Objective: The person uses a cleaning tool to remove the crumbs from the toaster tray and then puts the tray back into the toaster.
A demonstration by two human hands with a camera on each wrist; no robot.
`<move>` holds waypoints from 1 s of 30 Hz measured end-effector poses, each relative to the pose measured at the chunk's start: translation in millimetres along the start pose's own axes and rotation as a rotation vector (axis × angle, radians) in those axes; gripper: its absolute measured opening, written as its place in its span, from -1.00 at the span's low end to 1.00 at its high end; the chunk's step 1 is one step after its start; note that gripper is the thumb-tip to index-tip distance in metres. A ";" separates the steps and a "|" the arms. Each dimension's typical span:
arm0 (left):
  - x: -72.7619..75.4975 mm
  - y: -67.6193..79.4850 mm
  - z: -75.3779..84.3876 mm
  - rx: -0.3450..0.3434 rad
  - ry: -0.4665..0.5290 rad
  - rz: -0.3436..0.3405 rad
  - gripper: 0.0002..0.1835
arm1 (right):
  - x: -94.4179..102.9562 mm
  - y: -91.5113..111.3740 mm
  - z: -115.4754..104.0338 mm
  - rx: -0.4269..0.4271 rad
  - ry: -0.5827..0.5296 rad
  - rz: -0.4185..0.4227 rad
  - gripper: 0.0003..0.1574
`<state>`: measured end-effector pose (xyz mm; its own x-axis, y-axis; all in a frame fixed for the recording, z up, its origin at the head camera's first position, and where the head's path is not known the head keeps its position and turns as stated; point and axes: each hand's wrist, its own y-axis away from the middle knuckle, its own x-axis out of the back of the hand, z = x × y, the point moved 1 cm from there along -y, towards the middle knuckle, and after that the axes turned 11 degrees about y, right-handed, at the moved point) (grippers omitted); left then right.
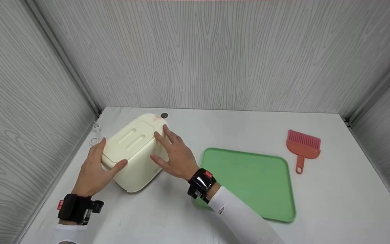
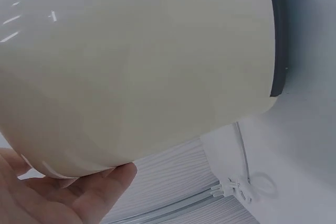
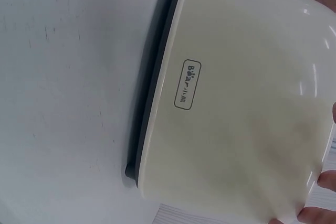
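Note:
A cream toaster (image 1: 142,166) with a dark base stands angled at the left of the table. Its flat lid (image 1: 129,139) covers the top, with two long raised ovals and a red triangle mark near the far end. My left hand (image 1: 93,171) grips the toaster's near end, thumb along the front top edge and fingers on the other side. Over at the far end, my right hand (image 1: 178,157) rests spread fingers on the top edge, its thumb by the front side. A small printed logo (image 3: 188,84) shows on that side in the right wrist view.
A green tray (image 1: 249,183) lies right of the toaster, partly under my right forearm. Farther right is a red brush (image 1: 301,149). The white plug (image 1: 96,127) and cord lie by the left wall. A dark round spot (image 1: 164,115) sits behind the toaster.

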<state>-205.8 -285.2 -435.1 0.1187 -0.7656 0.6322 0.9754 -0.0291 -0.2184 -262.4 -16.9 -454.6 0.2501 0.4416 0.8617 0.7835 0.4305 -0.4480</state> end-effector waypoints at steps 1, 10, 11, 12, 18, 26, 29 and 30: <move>-0.5 0.6 -0.1 0.006 0.003 0.007 0.16 | -0.7 0.4 -0.1 0.002 0.002 -0.003 -0.11; -4.4 9.6 0.8 0.025 0.020 0.085 0.18 | -5.3 -0.3 -1.6 0.022 -0.028 -0.014 -0.11; -5.1 10.5 1.3 0.025 0.018 0.093 0.18 | -5.5 -0.5 -1.7 0.023 -0.032 -0.011 -0.10; -5.9 11.1 1.9 0.022 0.018 0.103 0.18 | -5.6 -0.6 -1.8 0.024 -0.037 -0.006 -0.10; -14.3 14.1 4.7 -0.022 0.029 0.158 0.15 | -6.5 1.8 -0.9 0.030 -0.067 0.006 -0.07; -24.1 17.1 10.2 -0.076 0.004 0.242 0.15 | -9.7 5.9 -0.6 0.044 -0.102 0.029 0.03; -26.7 18.5 12.7 -0.078 -0.008 0.272 0.14 | -10.6 7.1 -1.7 0.044 -0.121 0.037 0.07; -27.6 19.1 13.6 -0.076 -0.012 0.280 0.14 | -11.0 7.7 -2.1 0.042 -0.129 0.034 0.08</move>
<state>-188.0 -255.9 -446.6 0.3842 -0.7429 0.5481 0.8878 0.1343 -0.4403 -257.9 -20.1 -467.0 0.1989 0.5529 0.8092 0.7507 0.4448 -0.4885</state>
